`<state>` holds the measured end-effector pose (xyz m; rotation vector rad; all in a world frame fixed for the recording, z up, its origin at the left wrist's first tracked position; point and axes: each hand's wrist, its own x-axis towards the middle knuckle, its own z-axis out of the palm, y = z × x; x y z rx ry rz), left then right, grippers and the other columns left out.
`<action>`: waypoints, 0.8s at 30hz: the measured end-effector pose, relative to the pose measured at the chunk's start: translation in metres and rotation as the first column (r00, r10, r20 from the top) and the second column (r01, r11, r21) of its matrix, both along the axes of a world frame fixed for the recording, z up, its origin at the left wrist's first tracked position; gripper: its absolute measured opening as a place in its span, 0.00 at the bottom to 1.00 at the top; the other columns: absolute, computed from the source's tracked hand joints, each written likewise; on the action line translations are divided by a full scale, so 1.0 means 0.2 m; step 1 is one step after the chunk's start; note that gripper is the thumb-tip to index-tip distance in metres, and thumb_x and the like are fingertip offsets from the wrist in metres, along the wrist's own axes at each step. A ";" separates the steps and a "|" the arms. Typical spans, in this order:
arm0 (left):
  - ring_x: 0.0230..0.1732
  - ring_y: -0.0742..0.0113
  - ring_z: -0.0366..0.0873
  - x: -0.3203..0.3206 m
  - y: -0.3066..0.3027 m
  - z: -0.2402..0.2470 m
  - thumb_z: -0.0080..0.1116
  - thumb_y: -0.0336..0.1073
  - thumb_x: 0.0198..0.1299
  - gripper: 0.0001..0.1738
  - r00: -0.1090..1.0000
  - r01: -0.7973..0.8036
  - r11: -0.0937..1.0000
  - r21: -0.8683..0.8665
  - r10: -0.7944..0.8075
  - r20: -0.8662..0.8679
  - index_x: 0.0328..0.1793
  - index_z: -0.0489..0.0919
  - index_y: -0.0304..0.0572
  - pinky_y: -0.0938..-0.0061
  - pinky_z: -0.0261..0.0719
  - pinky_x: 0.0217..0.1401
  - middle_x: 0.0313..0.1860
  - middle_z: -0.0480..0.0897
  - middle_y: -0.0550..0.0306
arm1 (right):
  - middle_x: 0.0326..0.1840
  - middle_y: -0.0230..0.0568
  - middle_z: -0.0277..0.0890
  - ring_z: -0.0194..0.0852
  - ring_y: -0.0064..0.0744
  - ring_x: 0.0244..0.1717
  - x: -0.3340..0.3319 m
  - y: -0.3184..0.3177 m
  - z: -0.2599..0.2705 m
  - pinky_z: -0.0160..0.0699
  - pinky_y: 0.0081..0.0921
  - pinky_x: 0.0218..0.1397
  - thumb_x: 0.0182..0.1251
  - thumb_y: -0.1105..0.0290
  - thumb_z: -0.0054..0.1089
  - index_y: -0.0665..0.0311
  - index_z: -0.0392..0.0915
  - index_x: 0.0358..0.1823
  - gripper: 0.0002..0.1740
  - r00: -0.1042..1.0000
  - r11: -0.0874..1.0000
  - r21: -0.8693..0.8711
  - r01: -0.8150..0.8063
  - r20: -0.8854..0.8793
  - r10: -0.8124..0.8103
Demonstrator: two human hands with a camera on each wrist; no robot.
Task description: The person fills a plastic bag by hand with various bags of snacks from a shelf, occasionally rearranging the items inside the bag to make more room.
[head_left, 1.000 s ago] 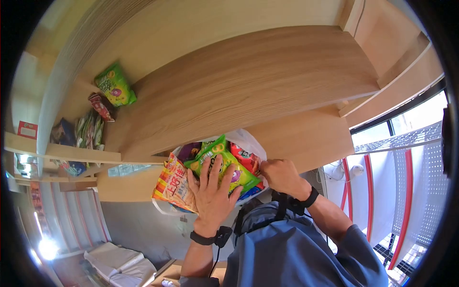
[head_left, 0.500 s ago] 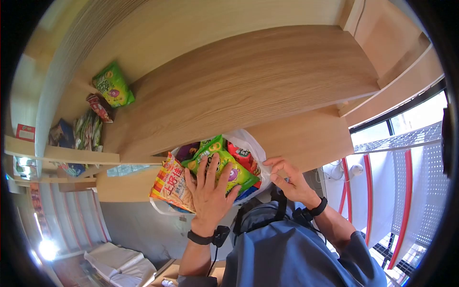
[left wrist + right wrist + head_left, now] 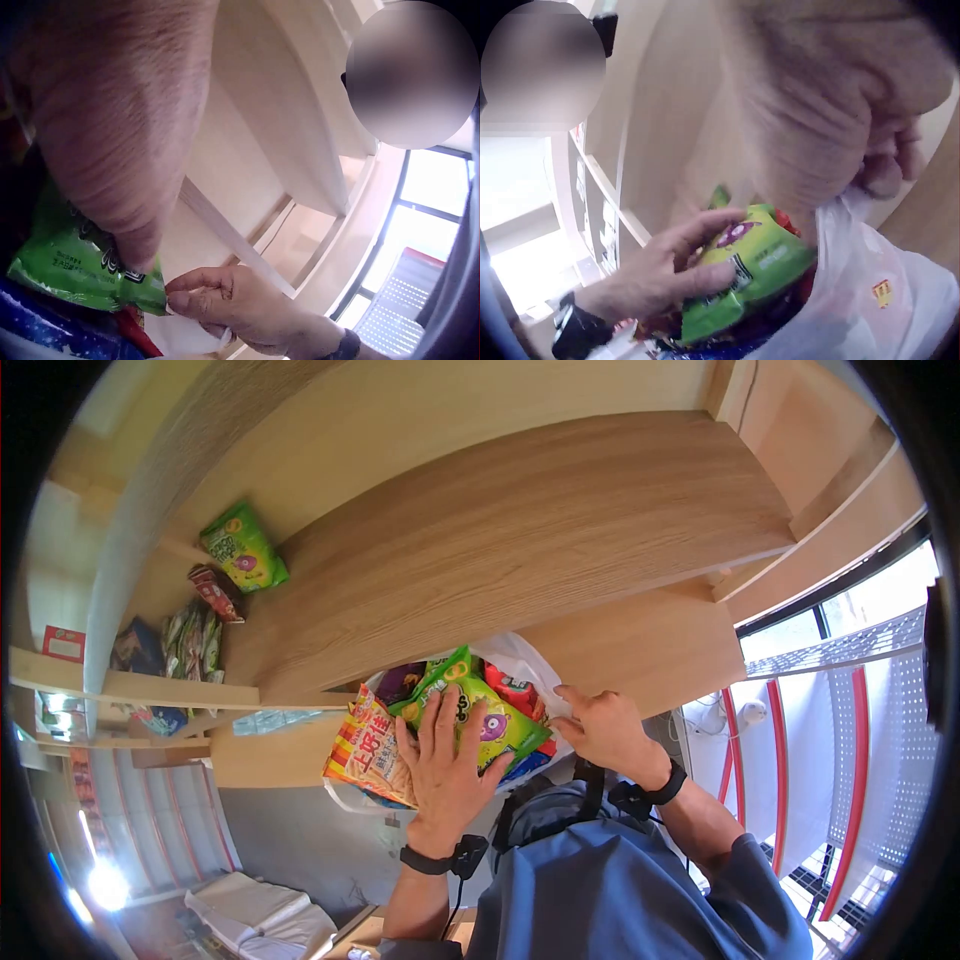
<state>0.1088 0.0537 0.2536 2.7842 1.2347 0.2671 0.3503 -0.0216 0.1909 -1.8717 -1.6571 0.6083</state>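
A white plastic bag (image 3: 520,655) full of snack packets is held up under a wooden shelf. My left hand (image 3: 445,760) lies on the top green snack packet (image 3: 500,725) with its fingers spread and straight, next to an orange packet (image 3: 365,750). My right hand (image 3: 605,730) pinches the bag's right rim. The right wrist view shows the left hand (image 3: 652,277) on the green packet (image 3: 757,262) and the right hand (image 3: 817,97) holding the thin plastic of the bag (image 3: 870,300). In the left wrist view the right hand (image 3: 240,307) has its fingertips together at the bag's edge.
A wide wooden shelf board (image 3: 520,540) spans above the bag. At its far left stand another green packet (image 3: 243,545), a red packet (image 3: 215,590) and several more packets (image 3: 190,640). A window with red railing (image 3: 780,780) is on the right. White boxes (image 3: 260,905) lie below.
Half a second ago my right hand's fingers were spread off the bag; now they are back on its rim. My left hand has stayed on the green packet.
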 end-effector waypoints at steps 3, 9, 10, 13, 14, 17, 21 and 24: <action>0.89 0.37 0.56 0.00 0.00 0.01 0.81 0.56 0.54 0.47 0.998 -0.036 0.999 -0.011 0.036 0.057 0.80 0.77 0.53 0.27 0.46 0.88 0.88 0.65 0.41 | 0.28 0.55 0.85 0.88 0.62 0.33 0.05 0.00 -0.02 0.87 0.52 0.39 0.71 0.61 0.69 0.59 0.84 0.51 0.14 0.995 0.998 0.012 -0.065 0.077 0.063; 0.89 0.27 0.53 0.00 -0.01 0.01 0.83 0.58 0.52 0.54 0.995 -0.062 0.998 0.009 0.062 0.079 0.83 0.73 0.50 0.27 0.48 0.87 0.88 0.62 0.37 | 0.34 0.38 0.89 0.88 0.28 0.37 0.04 -0.01 0.04 0.85 0.33 0.42 0.82 0.71 0.61 0.63 0.82 0.54 0.07 0.779 0.998 -0.012 0.061 -0.624 -0.055; 0.88 0.27 0.54 0.00 0.00 0.02 0.84 0.58 0.51 0.54 0.997 -0.045 0.999 -0.003 0.045 0.070 0.83 0.73 0.49 0.27 0.48 0.87 0.88 0.63 0.37 | 0.40 0.35 0.88 0.85 0.23 0.42 0.02 -0.01 0.02 0.83 0.28 0.47 0.83 0.73 0.61 0.64 0.82 0.56 0.07 0.622 0.997 0.051 0.062 -0.783 0.002; 0.86 0.31 0.58 0.00 0.00 0.02 0.84 0.59 0.49 0.53 0.998 -0.021 1.000 -0.022 0.022 0.059 0.81 0.75 0.49 0.27 0.47 0.87 0.87 0.64 0.39 | 0.51 0.34 0.88 0.82 0.21 0.51 0.03 -0.01 0.03 0.80 0.24 0.57 0.83 0.75 0.62 0.66 0.80 0.62 0.11 0.326 0.997 0.074 0.010 -0.943 0.067; 0.86 0.34 0.60 0.00 0.00 0.02 0.85 0.59 0.48 0.53 0.998 -0.011 1.000 -0.029 0.013 0.057 0.80 0.77 0.51 0.28 0.47 0.87 0.87 0.65 0.41 | 0.56 0.36 0.87 0.82 0.24 0.55 0.04 -0.01 0.05 0.79 0.24 0.62 0.83 0.75 0.63 0.66 0.78 0.66 0.15 0.216 0.997 0.044 -0.059 -0.975 0.056; 0.84 0.40 0.64 0.00 -0.01 0.03 0.85 0.59 0.47 0.50 0.995 0.051 0.998 -0.036 -0.048 0.082 0.77 0.80 0.54 0.29 0.46 0.87 0.85 0.69 0.45 | 0.63 0.40 0.84 0.82 0.27 0.60 0.00 0.02 0.11 0.81 0.28 0.67 0.81 0.77 0.65 0.66 0.76 0.72 0.21 0.136 0.988 0.108 -0.109 -0.983 0.123; 0.83 0.43 0.65 -0.01 -0.02 0.02 0.85 0.59 0.46 0.49 0.994 0.070 0.997 -0.038 -0.066 0.089 0.76 0.81 0.56 0.29 0.46 0.88 0.83 0.73 0.48 | 0.70 0.42 0.79 0.80 0.31 0.66 -0.07 0.08 0.18 0.82 0.32 0.70 0.80 0.78 0.66 0.67 0.72 0.78 0.28 0.098 0.987 0.159 -0.032 -0.982 0.162; 0.83 0.43 0.66 -0.01 -0.02 0.01 0.85 0.58 0.46 0.49 0.993 0.073 0.997 -0.024 -0.071 0.096 0.77 0.81 0.56 0.29 0.45 0.88 0.81 0.74 0.48 | 0.74 0.46 0.79 0.77 0.34 0.70 -0.11 0.09 0.16 0.79 0.36 0.72 0.79 0.66 0.71 0.65 0.71 0.80 0.33 0.153 0.960 0.281 0.005 -0.949 0.277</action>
